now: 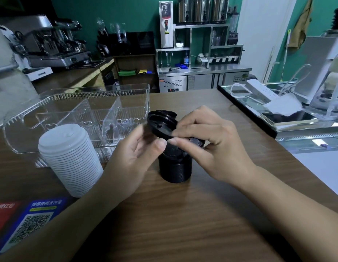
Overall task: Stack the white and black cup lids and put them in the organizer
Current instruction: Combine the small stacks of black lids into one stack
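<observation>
The black lid [160, 125] is held tilted just above the black stack [175, 167], pinched by left hand [134, 148] and right hand [207, 138] fingertips. Stacking is underway; next, seat it squarely. The white stack [69, 159] stands left; the organizer [79, 103] sits behind.

Colours as I see them from here. Bench [183, 214]: brown wood grain, fine streaks. Black lid stack [175, 170] at centre: glossy black, thin ribbed rings down its side. Loose black lid [160, 124] just above that stack: same black, grey sheen on top. White lid stack [69, 159] left of the black stack: milky white, pale grey ridge lines. Organizer [85, 116] behind the white stack: clear, colourless, heart cut-outs along its front wall. QR sticker [32, 224] below the white stack: blue, black-and-white code, green strip. Red sticker [2, 214] beside it. Wall [126, 16] far behind the organizer: dark teal green.
</observation>
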`<state>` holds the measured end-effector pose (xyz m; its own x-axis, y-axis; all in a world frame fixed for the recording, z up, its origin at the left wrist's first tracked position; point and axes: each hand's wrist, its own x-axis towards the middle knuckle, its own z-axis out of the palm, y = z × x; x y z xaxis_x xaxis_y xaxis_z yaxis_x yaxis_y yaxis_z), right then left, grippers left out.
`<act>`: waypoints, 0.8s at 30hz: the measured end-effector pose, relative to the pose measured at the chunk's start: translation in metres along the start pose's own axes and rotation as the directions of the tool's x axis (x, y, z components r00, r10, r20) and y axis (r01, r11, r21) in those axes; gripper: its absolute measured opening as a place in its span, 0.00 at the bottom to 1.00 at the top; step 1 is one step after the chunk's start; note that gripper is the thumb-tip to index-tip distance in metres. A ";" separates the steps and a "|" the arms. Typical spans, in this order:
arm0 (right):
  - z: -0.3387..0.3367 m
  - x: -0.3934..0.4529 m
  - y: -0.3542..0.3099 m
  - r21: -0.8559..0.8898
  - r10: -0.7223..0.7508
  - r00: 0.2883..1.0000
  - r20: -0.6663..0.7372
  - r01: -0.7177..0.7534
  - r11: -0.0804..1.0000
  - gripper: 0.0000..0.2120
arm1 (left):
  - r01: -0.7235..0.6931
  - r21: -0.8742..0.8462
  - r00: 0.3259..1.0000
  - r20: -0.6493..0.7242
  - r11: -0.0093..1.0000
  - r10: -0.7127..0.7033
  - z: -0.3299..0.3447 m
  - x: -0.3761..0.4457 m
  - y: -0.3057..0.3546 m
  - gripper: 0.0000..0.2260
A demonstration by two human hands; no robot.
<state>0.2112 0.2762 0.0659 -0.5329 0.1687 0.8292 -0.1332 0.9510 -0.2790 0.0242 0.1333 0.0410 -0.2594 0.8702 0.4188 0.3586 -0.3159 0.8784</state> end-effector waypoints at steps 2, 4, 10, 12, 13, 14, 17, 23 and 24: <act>0.001 0.000 -0.002 0.012 -0.020 1.000 0.011 0.020 1.000 0.04 | -0.025 -0.058 1.000 -0.019 0.998 0.024 0.000 0.001 0.000 0.21; 0.000 0.000 -0.003 0.024 -0.028 0.999 0.023 0.027 0.999 0.04 | -0.043 -0.098 0.999 -0.036 0.994 0.040 -0.001 0.002 0.000 0.20; -0.002 0.001 -0.005 0.053 0.009 0.997 0.071 -0.013 0.999 0.08 | -0.055 -0.158 0.996 -0.084 0.986 0.043 -0.002 0.003 0.003 0.22; -0.006 0.001 -0.007 0.059 0.047 0.998 0.049 -0.050 0.997 0.12 | -0.066 -0.143 0.994 -0.098 0.987 0.053 -0.003 0.002 0.004 0.23; -0.009 0.001 -0.008 0.067 0.065 0.997 0.037 -0.067 0.995 0.14 | -0.074 -0.129 0.993 -0.103 0.989 0.061 -0.003 0.002 0.005 0.25; -0.011 0.002 -0.010 0.076 0.082 0.996 0.026 -0.084 0.994 0.15 | -0.081 -0.109 0.992 -0.108 0.991 0.070 -0.003 0.001 0.005 0.26; -0.014 0.004 -0.013 0.080 0.122 0.992 0.036 -0.124 0.989 0.24 | -0.110 -0.020 0.988 -0.113 0.994 0.107 -0.002 -0.001 0.007 0.31; -0.011 0.003 -0.012 0.080 0.133 0.979 0.153 -0.147 0.986 0.37 | -0.219 0.175 0.969 -0.072 0.960 0.235 0.001 -0.003 0.010 0.37; -0.010 0.002 -0.011 0.073 0.137 0.977 0.162 -0.151 0.986 0.36 | -0.233 0.201 0.966 -0.067 0.951 0.251 0.001 -0.003 0.010 0.38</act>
<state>0.2200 0.2691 0.0760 -0.6746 0.2532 0.6934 -0.1121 0.8933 -0.4353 0.0293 0.1280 0.0486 -0.2209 0.7358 0.6402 0.5819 -0.4273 0.6920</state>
